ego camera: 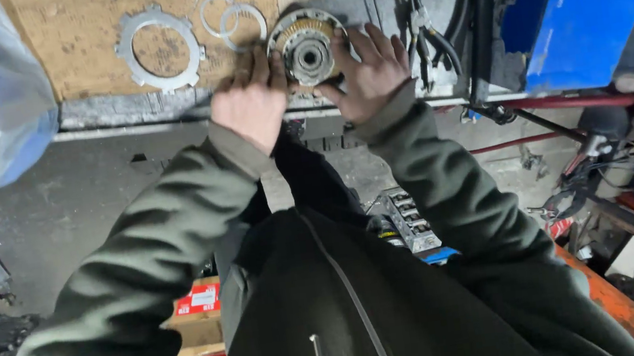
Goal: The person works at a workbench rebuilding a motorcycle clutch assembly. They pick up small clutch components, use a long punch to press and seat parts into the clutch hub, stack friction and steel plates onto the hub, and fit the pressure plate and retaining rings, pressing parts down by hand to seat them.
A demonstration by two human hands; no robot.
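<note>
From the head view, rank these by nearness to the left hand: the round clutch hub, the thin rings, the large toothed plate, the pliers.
1. Round clutch hub: touching the left hand, on its right.
2. Thin rings: just above it.
3. Large toothed plate: up and to its left.
4. Pliers: far right, beyond the right hand.

Pretty dim shop light, cool and flat, soft shadows; wide-angle bends the edges, sleeves (139,250) slightly blurry up close.
</note>
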